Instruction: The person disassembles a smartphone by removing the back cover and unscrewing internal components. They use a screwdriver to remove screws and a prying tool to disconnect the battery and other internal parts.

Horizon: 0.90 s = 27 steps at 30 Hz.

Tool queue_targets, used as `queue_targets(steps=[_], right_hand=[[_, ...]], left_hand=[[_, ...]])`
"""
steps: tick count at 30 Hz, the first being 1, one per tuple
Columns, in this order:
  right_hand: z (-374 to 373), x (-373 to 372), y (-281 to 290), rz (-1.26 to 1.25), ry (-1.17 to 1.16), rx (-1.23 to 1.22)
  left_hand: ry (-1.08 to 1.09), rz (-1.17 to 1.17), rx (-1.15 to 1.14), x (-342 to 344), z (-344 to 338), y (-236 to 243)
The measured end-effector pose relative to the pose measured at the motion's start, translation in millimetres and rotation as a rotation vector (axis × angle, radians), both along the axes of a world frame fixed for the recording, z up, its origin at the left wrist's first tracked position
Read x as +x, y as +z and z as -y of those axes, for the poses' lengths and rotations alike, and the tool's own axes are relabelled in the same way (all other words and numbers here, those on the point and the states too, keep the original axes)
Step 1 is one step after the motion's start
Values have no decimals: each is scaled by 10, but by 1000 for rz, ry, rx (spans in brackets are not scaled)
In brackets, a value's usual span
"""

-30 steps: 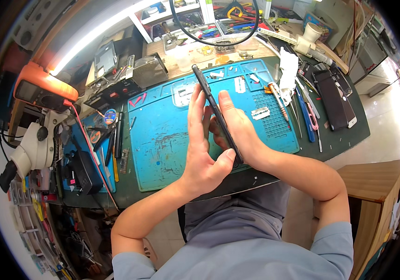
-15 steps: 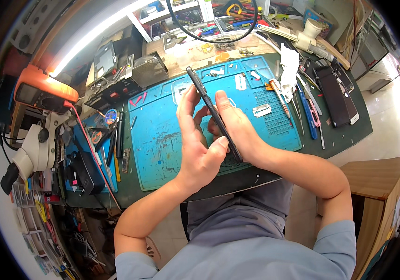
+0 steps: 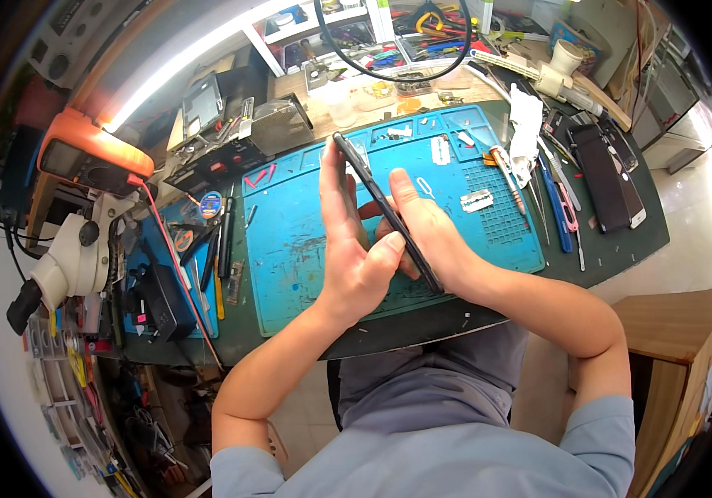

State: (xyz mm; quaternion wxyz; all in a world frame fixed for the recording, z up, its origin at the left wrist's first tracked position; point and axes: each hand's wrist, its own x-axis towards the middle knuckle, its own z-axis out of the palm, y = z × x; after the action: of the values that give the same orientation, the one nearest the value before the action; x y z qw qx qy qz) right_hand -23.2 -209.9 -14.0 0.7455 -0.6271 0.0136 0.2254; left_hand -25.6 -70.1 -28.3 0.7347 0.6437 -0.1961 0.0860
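My left hand [image 3: 349, 257] and my right hand [image 3: 439, 245] press round a dark, slim phone-like device [image 3: 377, 199], held on edge at a slant over a blue repair mat [image 3: 285, 257]. The left fingers run up one face, its thumb lying on the near edge; the right thumb rests against the other face, the other fingers partly hidden behind. Razor blades [image 3: 476, 199], a small metal loop [image 3: 425, 187] and pink bits [image 3: 260, 176] lie on the mat. Right of it are a soldering-iron-like tool [image 3: 505, 170], a blue-handled tool [image 3: 557, 203] and white tissue [image 3: 524, 133].
An orange multimeter [image 3: 95, 149] with a red lead and a white microscope arm [image 3: 70, 261] stand left, near pliers and tools [image 3: 194, 232]. A black phone [image 3: 605, 183] lies right. A black cable loop [image 3: 393, 76] hangs before the shelves. A wooden cabinet [image 3: 671, 328] stands lower right.
The device and my hands sit slightly further left over the mat. My left fingertips and thumb have moved upward along the device. The whole view has shifted slightly.
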Motion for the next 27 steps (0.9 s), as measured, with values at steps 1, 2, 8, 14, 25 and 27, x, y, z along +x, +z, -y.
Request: queue_targets(steps=[1, 2, 8, 14, 25, 27], right_hand=[[4, 15, -51, 42, -4, -17], [5, 16, -60, 63, -4, -21], [6, -17, -7, 66, 0, -26], [25, -10, 12, 90, 1, -27], [4, -48, 61, 96, -1, -71], [10, -35, 67, 79, 2, -58]], left_hand=[[-15, -6, -4, -7, -1, 17], [-30, -11, -9, -10, -4, 33], [-35, 4, 0, -1, -19, 21], [-8, 35, 44, -9, -22, -13], [-3, -54, -53, -45, -26, 98], [-6, -69, -53, -41, -21, 133]])
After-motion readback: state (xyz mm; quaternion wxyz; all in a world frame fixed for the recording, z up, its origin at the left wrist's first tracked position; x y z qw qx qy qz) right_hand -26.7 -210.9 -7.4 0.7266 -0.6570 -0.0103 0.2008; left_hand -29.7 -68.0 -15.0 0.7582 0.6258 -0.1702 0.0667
